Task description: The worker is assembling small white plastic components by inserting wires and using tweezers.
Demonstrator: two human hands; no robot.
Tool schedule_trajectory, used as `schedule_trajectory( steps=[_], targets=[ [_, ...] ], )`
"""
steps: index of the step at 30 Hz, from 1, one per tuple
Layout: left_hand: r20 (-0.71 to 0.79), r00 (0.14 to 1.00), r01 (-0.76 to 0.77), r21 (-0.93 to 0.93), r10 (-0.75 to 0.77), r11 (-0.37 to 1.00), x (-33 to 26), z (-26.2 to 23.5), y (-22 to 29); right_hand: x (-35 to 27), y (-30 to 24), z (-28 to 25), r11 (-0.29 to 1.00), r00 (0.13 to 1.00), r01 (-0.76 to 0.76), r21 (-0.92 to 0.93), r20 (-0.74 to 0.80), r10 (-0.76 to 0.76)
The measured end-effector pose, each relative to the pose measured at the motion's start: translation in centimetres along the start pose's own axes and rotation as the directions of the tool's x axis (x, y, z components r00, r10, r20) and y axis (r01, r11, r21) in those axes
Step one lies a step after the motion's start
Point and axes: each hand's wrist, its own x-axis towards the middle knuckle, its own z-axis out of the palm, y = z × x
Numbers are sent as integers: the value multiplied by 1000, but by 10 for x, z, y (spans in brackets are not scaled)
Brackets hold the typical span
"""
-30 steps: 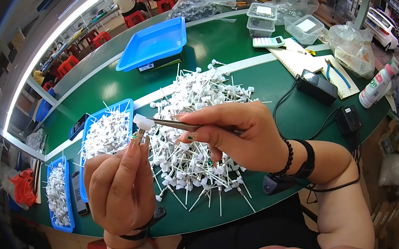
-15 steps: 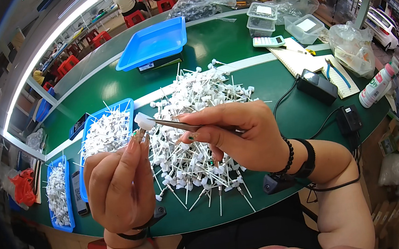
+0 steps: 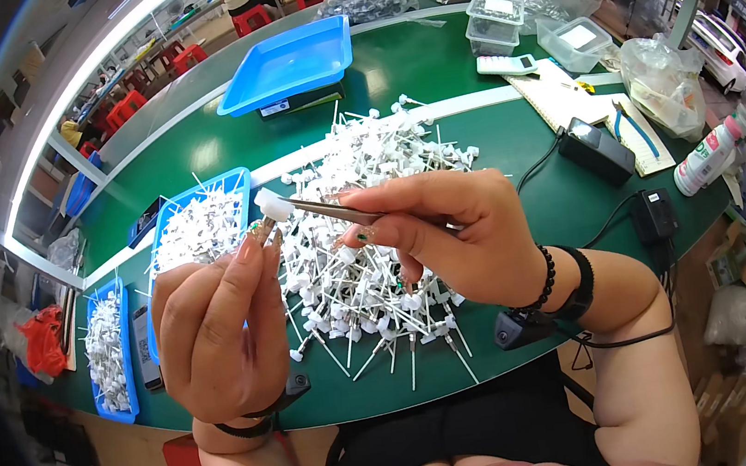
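Between the thumb and fingers of my left hand [image 3: 227,335] is a small part with a white plastic head [image 3: 273,204]; its lower end is hidden by the fingertips. My right hand [image 3: 448,233] grips metal tweezers [image 3: 329,208], whose tips touch the right side of the white head. Both hands are raised over a large pile of similar white-headed parts with thin stems [image 3: 373,307] on the green table. Left of the pile, more such parts lie in a blue tray [image 3: 247,181], partly behind my left hand, and in a smaller blue tray [image 3: 131,356].
A large blue tray [image 3: 287,66] rests on a dark box at the back. To the right are clear plastic containers [image 3: 495,24], a calculator [image 3: 501,64], notebooks, blue-handled pliers [image 3: 636,128], black power adapters [image 3: 596,152] with cables, and a bottle [image 3: 708,156]. A phone [image 3: 147,349] lies beside the small tray.
The whole view has shifted slightly, with the table appearing a little higher. My hands keep the same hold, and the tweezers still touch the white head.
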Motion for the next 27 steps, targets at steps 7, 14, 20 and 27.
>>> schedule_trajectory(
  steps=[7,14,20,27],
  targets=[
    [4,1000,15,22,-15,1000,2,-1,1,1,-1,-4,997,996,49,-65,75,-44],
    [1,999,38,10,-38,999,3,3,1,0,-2,0,1000,1000,20,-16,2,-20],
    [-12,998,68,13,-68,998,1,3,3,-2,-1,0,998,999,33,-49,1,-33],
    [30,992,119,54,-120,991,4,7,0,3,5,-6,993,997,44,-113,70,-36]
  ],
)
